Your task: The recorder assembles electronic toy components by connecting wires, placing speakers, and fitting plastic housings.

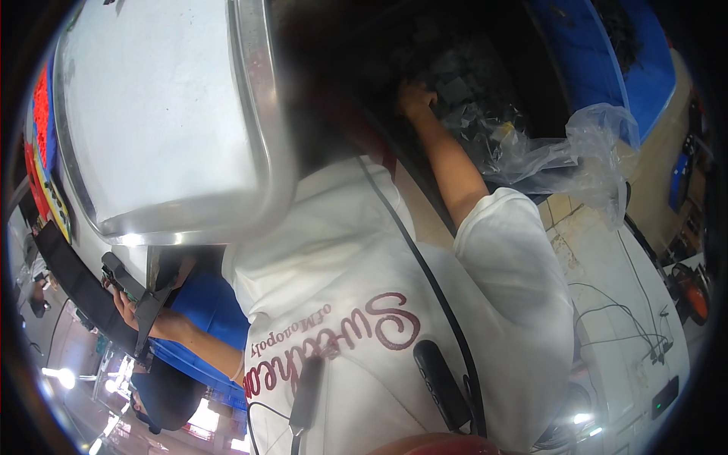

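At the lower left, my left hand [161, 321] is closed around a forked black part [153, 305] that covers some of its fingers. This part lies beside a curved black strip [76, 284]. My right hand [415, 98] reaches down into a dark bin [535, 57] at the upper right. Its fingers look curled, and shadow hides whatever may be in them. Small pale flat pieces [456, 89] lie close to it in the bin. A crumpled clear plastic bag [523, 155] spreads from among them over the bin's near edge.
A metal-rimmed white tray or panel [163, 114] fills the upper left. Blue bins [588, 53] stand at the far right, and blue shows by my left forearm [205, 303]. Cables [629, 315] lie on a white surface [607, 280] at right. Another person's dark-capped head [171, 394] shows lower left.
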A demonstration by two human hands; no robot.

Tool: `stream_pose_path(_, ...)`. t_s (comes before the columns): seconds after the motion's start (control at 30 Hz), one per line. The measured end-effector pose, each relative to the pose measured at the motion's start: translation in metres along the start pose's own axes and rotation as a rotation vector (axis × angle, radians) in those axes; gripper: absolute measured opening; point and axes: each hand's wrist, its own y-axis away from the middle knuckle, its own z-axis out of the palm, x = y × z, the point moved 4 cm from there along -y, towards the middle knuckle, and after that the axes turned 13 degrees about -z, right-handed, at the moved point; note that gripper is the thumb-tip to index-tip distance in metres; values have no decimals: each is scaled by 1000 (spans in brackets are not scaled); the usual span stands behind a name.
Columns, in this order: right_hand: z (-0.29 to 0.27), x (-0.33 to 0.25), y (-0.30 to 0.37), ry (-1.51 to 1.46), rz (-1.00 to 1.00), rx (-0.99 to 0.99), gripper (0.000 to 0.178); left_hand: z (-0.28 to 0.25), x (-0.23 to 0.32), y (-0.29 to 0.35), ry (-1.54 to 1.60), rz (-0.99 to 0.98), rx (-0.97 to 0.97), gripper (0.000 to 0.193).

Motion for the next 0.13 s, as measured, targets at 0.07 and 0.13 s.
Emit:
stream_pose_path(0.07,-4,-7,18,-67,116,3,93,-3,1,2,-8,2,0,27)
stream_pose_path(0.13,-7,15,35,-190,65,53,89,2,-2,0,12,-4,-14,27)
